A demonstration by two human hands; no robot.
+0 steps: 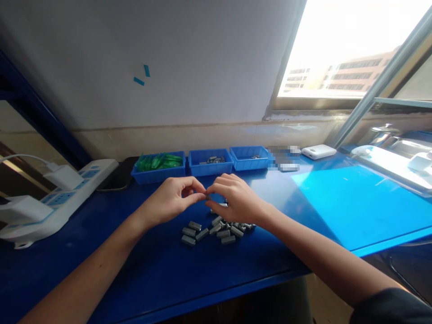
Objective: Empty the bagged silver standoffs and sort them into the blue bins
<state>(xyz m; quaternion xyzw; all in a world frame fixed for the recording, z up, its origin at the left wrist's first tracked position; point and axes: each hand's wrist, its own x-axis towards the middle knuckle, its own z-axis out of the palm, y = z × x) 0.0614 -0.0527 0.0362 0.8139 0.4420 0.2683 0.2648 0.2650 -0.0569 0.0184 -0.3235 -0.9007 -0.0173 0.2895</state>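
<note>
Two bare hands meet at the centre of the frame, just above a dark blue tabletop (151,270). The left hand (172,200) and the right hand (238,202) each close thumb and forefinger into a tight pinch, and the two grips touch tip to tip on a small metal piece (207,196), which is largely hidden by the fingers. The remaining fingers of both hands are curled loosely.

Directly below the hands, a pile of grey metal pieces (216,230) lies loose on the tabletop, with a few short blocks spread toward the lower left of the pile.

Along the back edge of the tabletop, against the wall, three blue bins stand side by side:
- The left bin (158,177) is filled with green parts (158,161).
- The middle bin (211,170) holds a few grey pieces.
- The right bin (249,165) holds very few.

A white box (319,151) lies to the right of the bins, near the window. At the left of the frame lies a white power strip (72,191) with a white charger (64,177) plugged in and a flat black object (118,179) just beside it. A lighter blue mat (354,202) covers the right part of the tabletop and catches the daylight.

The wall (202,67) is plain and pale, with two short strips of blue tape (141,76) at the upper left. A window (337,45) at the upper right shows buildings outside in bright light.
</note>
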